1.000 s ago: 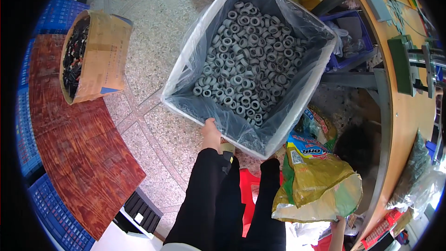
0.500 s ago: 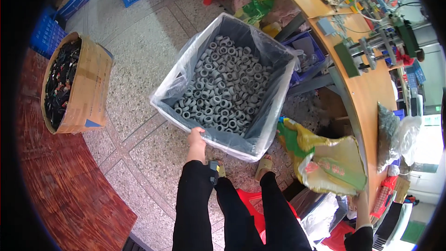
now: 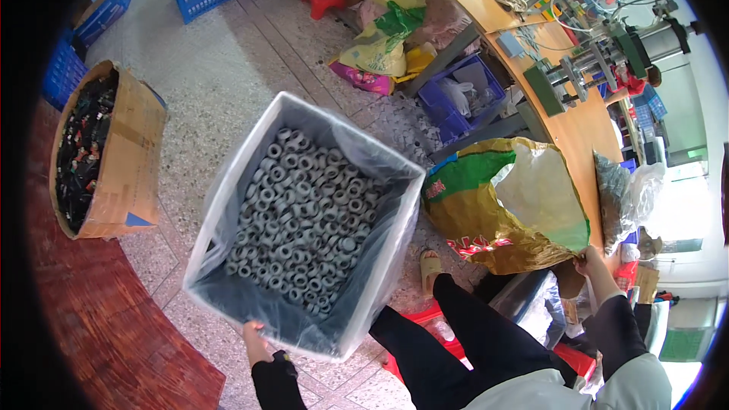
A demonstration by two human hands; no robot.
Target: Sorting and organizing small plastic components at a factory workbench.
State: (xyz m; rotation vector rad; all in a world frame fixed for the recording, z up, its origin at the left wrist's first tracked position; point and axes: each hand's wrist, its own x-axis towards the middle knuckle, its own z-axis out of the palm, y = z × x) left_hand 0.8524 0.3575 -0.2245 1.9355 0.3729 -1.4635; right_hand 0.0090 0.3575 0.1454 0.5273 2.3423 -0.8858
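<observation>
Your left hand [image 3: 254, 338] was clamped on the near rim of the big plastic-lined box of grey metal rings [image 3: 304, 220], while your right hand [image 3: 586, 260] pinched the edge of the yellow-green woven sack [image 3: 486, 205] beside it. Compared with a second ago, that box had slid off the spot near the workbench and sat out on the speckled floor, closer to the cardboard box of dark parts [image 3: 106, 152]. Looked like you'd dragged it clear, so the hauling was well underway.

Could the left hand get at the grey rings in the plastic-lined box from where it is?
Probably yes. The left hand grips the near rim of the plastic-lined box, whose top is open, and nothing covers the grey rings. It would have to release the rim first.
</observation>
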